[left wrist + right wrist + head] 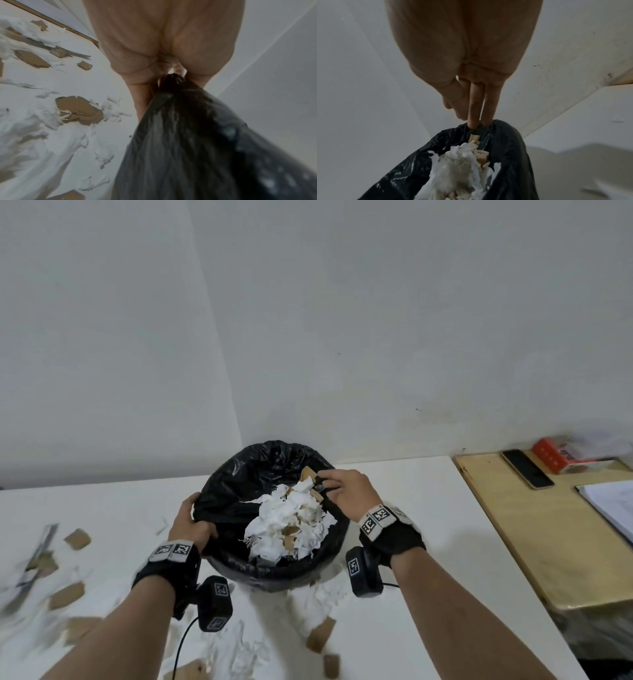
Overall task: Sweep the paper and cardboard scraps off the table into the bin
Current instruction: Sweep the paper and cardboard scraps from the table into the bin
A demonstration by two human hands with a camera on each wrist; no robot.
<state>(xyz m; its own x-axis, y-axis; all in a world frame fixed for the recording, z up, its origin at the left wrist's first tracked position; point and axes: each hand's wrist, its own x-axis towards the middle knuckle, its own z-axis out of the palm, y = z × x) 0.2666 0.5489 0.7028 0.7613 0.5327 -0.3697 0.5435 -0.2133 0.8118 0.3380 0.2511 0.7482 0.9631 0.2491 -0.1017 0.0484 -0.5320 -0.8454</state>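
The bin (239, 484), lined with a black bag, is between my hands just above the white table (428, 628). Torn white paper and brown cardboard scraps (291, 522) are heaped inside it. My left hand (188, 525) grips the bin's left rim, its fingers curled over the liner (188, 135). At the right rim, my right hand (342, 487) pinches the liner edge (510, 142) with its fingertips (472, 121), just above the heaped scraps (458, 169). More paper and cardboard scraps (73, 594) lie on the table to the left and in front, seen close as loose scraps (78, 106).
A wooden board (531, 542) lies at the right with a dark phone (527, 469), a red box (561, 458) and white sheets (613, 505) on it. A plain wall stands close behind the table. Cardboard bits (320, 635) lie near the front edge.
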